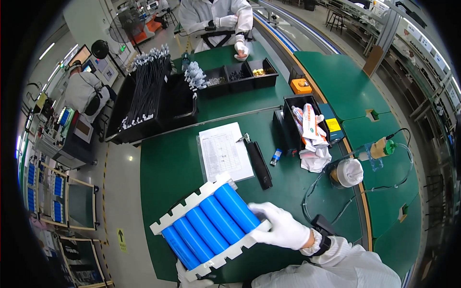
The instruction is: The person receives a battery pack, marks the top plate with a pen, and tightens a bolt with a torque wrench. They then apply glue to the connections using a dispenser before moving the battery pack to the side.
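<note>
A battery pack [210,218] is tilted above the near part of the green table, its several blue cylinder cells lying side by side between two white notched holder strips. My right hand [281,226], white-gloved, grips the pack's right end, fingers at the last cell and the near strip. At the lower edge my left hand [192,280], also gloved, holds the pack's near left corner from below; much of it is hidden behind the pack. Beyond the pack lie a printed sheet [224,151] in a clear sleeve and a black bar-shaped tool [259,163].
Small parts fill a black divided bin [235,85]; cables lie in a black crate [161,115]. At right stand a black box [290,103] with white tubes [309,122], a cup [349,173] and a looped hose [336,218]. A co-worker [216,24] sits across the table.
</note>
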Tool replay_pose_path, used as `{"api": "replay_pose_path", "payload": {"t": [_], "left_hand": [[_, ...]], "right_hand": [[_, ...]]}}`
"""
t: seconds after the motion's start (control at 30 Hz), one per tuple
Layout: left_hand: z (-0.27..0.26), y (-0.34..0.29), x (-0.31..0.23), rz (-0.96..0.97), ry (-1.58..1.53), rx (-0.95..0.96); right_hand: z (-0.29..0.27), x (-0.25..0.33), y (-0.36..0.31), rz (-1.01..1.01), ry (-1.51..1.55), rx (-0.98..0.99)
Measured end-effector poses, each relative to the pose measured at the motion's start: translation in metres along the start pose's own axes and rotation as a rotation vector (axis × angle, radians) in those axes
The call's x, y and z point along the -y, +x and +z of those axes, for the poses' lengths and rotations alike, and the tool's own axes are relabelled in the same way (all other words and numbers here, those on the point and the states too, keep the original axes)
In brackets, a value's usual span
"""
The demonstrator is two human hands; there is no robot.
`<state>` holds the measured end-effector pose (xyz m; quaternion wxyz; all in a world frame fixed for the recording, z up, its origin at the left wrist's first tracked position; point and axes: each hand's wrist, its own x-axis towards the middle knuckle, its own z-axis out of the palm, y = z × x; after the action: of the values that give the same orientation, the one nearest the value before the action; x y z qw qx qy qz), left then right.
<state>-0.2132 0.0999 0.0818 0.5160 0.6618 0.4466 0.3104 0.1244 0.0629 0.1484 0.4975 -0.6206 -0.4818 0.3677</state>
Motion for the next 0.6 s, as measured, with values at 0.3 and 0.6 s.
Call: {"api": "replay_pose_path", "payload": {"t": [0.3,0.6], "left_hand": [[-0.011,-0.006,0.142,-0.145,0.504,-0.095],[0.012,0.019,-0.090,-0.268,-0.100,-0.178]], "right_hand": [[0.005,-0.089,0.002,-0.425,-0.229,0.021],[-0.017,0.033,-0.017,0.258,0.014,0.010]]}}
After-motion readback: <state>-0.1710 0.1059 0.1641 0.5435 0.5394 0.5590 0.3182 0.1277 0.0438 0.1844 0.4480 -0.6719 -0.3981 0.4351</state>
